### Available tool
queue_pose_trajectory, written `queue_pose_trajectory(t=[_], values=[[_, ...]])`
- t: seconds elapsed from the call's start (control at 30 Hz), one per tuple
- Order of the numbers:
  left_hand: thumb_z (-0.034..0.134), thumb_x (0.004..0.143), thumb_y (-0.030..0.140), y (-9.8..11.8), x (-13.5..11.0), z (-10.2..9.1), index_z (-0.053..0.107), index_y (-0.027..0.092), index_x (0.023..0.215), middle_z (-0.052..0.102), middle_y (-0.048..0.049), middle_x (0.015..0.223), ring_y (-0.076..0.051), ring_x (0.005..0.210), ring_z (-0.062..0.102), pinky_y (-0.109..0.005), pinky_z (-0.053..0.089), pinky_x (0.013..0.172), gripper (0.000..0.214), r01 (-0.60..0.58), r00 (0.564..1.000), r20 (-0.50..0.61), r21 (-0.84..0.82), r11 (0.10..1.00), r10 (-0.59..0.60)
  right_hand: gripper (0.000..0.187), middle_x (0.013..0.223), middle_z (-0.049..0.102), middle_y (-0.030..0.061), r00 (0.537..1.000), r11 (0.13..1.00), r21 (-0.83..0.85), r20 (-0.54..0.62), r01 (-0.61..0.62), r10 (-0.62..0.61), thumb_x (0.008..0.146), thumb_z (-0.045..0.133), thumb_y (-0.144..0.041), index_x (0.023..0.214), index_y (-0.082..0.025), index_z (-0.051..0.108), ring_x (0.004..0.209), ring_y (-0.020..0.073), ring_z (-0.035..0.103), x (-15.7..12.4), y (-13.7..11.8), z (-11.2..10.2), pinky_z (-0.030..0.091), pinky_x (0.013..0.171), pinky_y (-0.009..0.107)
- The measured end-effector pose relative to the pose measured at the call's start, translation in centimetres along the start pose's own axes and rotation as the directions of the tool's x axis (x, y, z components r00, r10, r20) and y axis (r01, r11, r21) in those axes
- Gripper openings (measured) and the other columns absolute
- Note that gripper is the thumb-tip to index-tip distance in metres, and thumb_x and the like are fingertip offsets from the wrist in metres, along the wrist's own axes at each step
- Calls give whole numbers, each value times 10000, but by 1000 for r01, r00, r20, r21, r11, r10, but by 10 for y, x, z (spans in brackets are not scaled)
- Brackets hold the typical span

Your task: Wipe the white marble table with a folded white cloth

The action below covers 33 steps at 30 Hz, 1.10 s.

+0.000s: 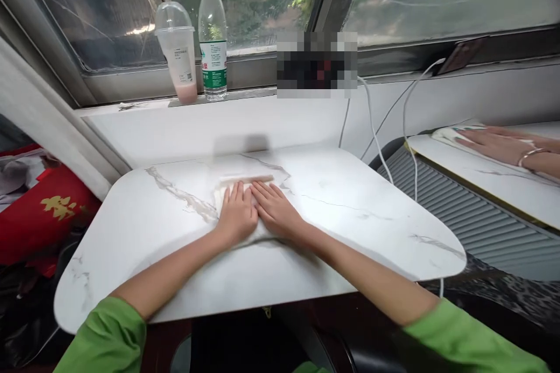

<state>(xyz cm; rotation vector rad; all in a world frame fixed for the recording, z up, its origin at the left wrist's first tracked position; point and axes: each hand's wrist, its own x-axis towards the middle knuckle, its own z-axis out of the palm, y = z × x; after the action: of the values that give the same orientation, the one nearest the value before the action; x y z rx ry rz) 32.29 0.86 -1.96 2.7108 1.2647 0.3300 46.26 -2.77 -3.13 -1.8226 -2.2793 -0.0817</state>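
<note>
A small white folded cloth (245,182) lies near the middle of a white marble-patterned table (350,210). My left hand (237,213) rests flat on it, fingers stretched out and close together. My right hand (275,210) lies flat beside it, fingers touching the left hand's. Both palms press down on the cloth and cover most of it. Only its far folded edge and a bit of the near edge show. Green sleeves cover my upper arms.
On the window ledge stand a domed plastic cup (178,52) with a pink drink and a green-capped water bottle (213,35). White cables (371,122) hang at right. Another person's hand (503,144) lies on a cloth on a neighbouring table. Red bags (44,210) sit left.
</note>
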Motion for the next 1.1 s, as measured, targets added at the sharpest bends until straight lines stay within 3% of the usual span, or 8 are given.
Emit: queue_pose_trajectory(t=[0.23, 0.33, 0.43, 0.63, 0.8, 0.93, 1.1], values=[[348, 874, 157, -53, 111, 2, 472, 78, 1296, 472, -182, 1431, -267, 1351, 402, -444, 261, 1144, 447, 22, 993, -120, 28, 999, -18, 537, 1494, 419, 126, 999, 999, 18, -18, -45, 46, 923, 274, -201, 1419, -54, 415, 1385, 219, 344, 114, 45, 9, 223, 1148, 399], [377, 856, 148, -64, 133, 0, 546, 100, 1184, 628, -153, 1229, -254, 1182, 549, -390, 359, 1072, 372, 10, 987, -160, 46, 999, -3, 520, 1452, 475, 115, 997, 998, 43, -63, -51, 54, 902, 302, -178, 1389, -69, 447, 1337, 214, 393, 136, 56, 14, 243, 1128, 369], [383, 863, 156, -67, 140, 0, 564, 121, 1152, 670, -134, 1133, -250, 1113, 586, -380, 378, 1050, 343, -5, 985, -171, 58, 998, 14, 502, 1433, 496, 106, 996, 998, 57, -85, -35, 40, 903, 305, -172, 1371, -80, 463, 1317, 203, 409, 143, 62, 16, 241, 1126, 350], [331, 904, 165, -66, 132, 6, 473, 95, 1318, 514, -155, 1402, -251, 1342, 418, -437, 247, 1150, 443, 9, 989, -147, 81, 997, 3, 509, 1468, 457, 109, 996, 998, 17, -57, -65, 66, 912, 302, -162, 1399, -86, 428, 1355, 187, 372, 136, 58, 16, 222, 1145, 369], [323, 917, 198, -52, 111, 7, 384, 90, 1416, 347, -170, 1521, -270, 1425, 282, -492, 194, 1171, 514, 23, 997, -79, 37, 999, -20, 545, 1535, 347, 123, 997, 998, -23, -41, -59, 58, 925, 286, -192, 1448, -63, 367, 1419, 200, 286, 110, 49, 11, 211, 1162, 397], [326, 922, 209, -21, 77, 7, 343, 72, 1448, 288, -182, 1542, -274, 1443, 232, -497, 165, 1178, 544, 32, 999, -39, 49, 998, -30, 567, 1566, 231, 175, 999, 997, -64, 3, -48, 48, 951, 271, -234, 1477, -26, 301, 1454, 241, 197, 66, 43, 4, 206, 1170, 423], [346, 929, 305, 37, 13, 4, 314, -8, 1452, 281, -236, 1527, -340, 1434, 221, -499, 186, 1170, 611, -61, 995, 84, 55, 997, 56, 573, 1559, 233, 185, 995, 989, -111, 10, 99, -98, 972, 246, -263, 1484, -8, 269, 1457, 254, 159, -24, 45, -1, 228, 1170, 464]])
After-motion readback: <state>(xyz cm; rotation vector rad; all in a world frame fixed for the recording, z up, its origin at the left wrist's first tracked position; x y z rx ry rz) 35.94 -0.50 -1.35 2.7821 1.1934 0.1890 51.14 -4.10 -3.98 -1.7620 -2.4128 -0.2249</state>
